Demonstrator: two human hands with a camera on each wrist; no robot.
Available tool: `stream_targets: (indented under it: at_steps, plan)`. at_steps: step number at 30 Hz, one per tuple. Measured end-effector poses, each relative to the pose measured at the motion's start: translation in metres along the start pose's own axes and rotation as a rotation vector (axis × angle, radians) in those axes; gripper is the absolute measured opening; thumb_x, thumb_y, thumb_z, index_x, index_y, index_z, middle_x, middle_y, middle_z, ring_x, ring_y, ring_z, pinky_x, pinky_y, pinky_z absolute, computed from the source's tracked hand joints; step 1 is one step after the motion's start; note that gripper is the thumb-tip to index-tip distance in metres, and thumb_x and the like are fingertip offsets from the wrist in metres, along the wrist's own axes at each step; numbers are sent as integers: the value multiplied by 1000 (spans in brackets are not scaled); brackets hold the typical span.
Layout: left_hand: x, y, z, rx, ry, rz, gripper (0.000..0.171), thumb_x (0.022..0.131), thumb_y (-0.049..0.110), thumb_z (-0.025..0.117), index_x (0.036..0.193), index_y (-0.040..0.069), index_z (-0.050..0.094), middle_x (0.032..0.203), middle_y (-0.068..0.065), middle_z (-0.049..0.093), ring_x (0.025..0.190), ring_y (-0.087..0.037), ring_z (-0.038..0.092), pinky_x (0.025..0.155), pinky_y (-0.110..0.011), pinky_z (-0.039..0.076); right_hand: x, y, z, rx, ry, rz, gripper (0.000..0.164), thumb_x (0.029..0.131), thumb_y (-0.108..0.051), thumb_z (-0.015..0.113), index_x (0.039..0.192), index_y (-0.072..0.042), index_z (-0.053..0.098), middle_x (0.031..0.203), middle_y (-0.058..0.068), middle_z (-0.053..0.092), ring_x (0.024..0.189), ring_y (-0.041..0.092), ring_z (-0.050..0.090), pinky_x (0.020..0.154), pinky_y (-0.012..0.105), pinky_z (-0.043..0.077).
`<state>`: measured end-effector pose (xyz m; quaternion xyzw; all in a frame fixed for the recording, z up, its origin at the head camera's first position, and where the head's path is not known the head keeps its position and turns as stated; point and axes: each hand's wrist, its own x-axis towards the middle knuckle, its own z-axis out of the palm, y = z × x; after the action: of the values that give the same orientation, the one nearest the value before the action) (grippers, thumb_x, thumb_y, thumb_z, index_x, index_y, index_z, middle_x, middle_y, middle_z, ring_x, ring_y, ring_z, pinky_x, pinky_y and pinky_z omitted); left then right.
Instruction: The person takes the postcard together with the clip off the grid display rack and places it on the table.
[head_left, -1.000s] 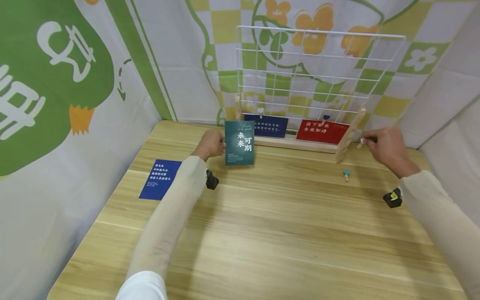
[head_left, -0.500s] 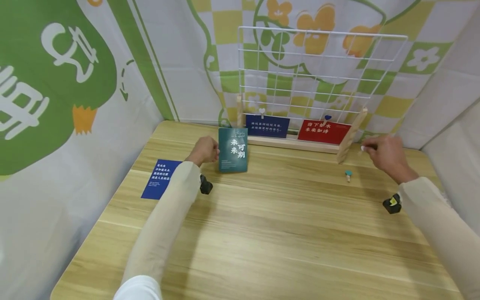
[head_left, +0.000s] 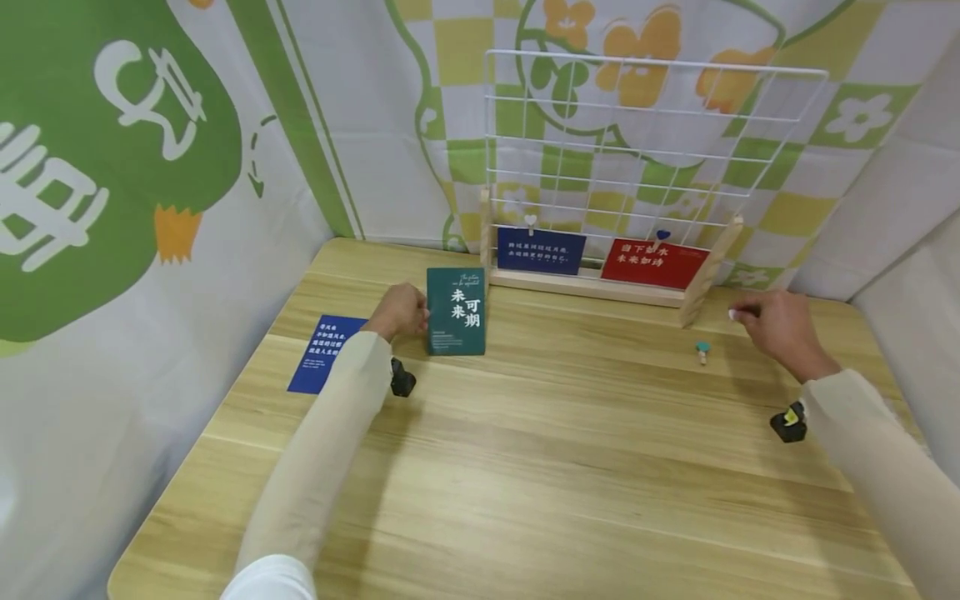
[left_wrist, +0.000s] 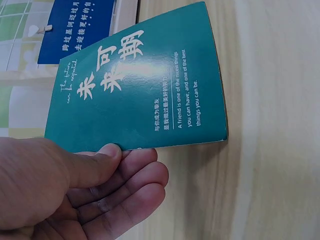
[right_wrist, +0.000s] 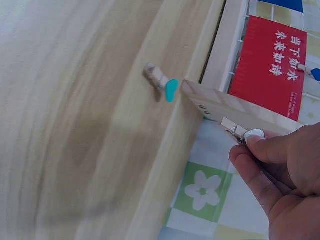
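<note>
My left hand (head_left: 399, 312) pinches a green card (head_left: 457, 321) by its left edge, thumb on the printed face in the left wrist view. The card is upright with white lettering toward me. My right hand (head_left: 777, 327) pinches a small wooden clothespin (right_wrist: 233, 128) with a white heart on it, near the grid stand's right wooden leg (right_wrist: 235, 106). A second clothespin (head_left: 702, 352) with a teal heart lies on the table just left of this hand. Under the left forearm, a blue card (head_left: 321, 350) lies partly covered.
A white wire grid (head_left: 600, 150) stands in a wooden base at the table's (head_left: 525, 467) back edge. Clipped low on it are a dark blue card (head_left: 540, 252) and a red card (head_left: 651, 264), each with a heart clothespin. Printed cloth hangs behind.
The left hand has drawn the green card left and toward me, off the dark blue card it was overlapping. The right hand has lowered slightly, still pinching its clothespin.
</note>
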<state>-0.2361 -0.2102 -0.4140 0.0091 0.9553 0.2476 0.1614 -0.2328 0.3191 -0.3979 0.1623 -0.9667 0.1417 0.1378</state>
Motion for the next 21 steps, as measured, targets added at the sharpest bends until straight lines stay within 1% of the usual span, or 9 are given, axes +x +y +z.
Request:
stream_targets:
  at_steps: [3,6,10,12,16,19,21]
  plan:
    - [-1,-5,1,27,1,7,19,91,1,46,80,-2,62,80,-14,69,66,-16,63,59,-21,51,-4,4,4,-1,3,-5,9,79,-5,66,84,0,72,84,22,69,75,39,63,64,47,43]
    - [-3,-9,2,2,-12,-7,19,91,-1,45,82,-2,62,81,-14,68,67,-18,64,57,-21,50,-8,7,7,6,33,-35,6,77,-2,68,81,1,72,82,22,69,74,38,64,64,47,44]
    - [-5,-15,3,-23,-31,-38,18,92,1,46,87,-2,62,85,-15,68,69,-17,63,57,-21,49,-13,7,11,29,42,-54,6,75,1,69,79,2,72,80,22,69,74,39,65,66,49,46]
    - [-5,-17,3,-19,-33,-52,17,93,4,47,89,-1,63,86,-15,67,69,-17,62,59,-22,51,-15,7,13,33,28,-47,6,74,1,69,80,2,72,81,23,69,75,39,64,67,50,46]
    - [-8,-19,3,-58,-48,-94,15,93,2,47,95,-2,61,87,-14,65,73,-19,62,63,-25,53,-17,8,14,43,-3,-39,6,75,1,69,81,2,72,82,23,69,74,39,65,66,51,47]
    - [-11,-21,4,-80,-62,-121,15,93,2,46,97,-2,61,87,-14,63,72,-19,61,60,-23,52,-19,8,14,44,-35,-24,7,77,0,67,83,2,72,84,24,69,77,41,64,69,53,46]
    - [-12,-22,5,-75,-66,-127,15,93,3,47,94,-2,61,86,-13,64,70,-18,60,57,-21,50,-21,9,15,38,-54,-12,8,78,0,66,84,2,72,86,24,69,79,42,64,71,54,45]
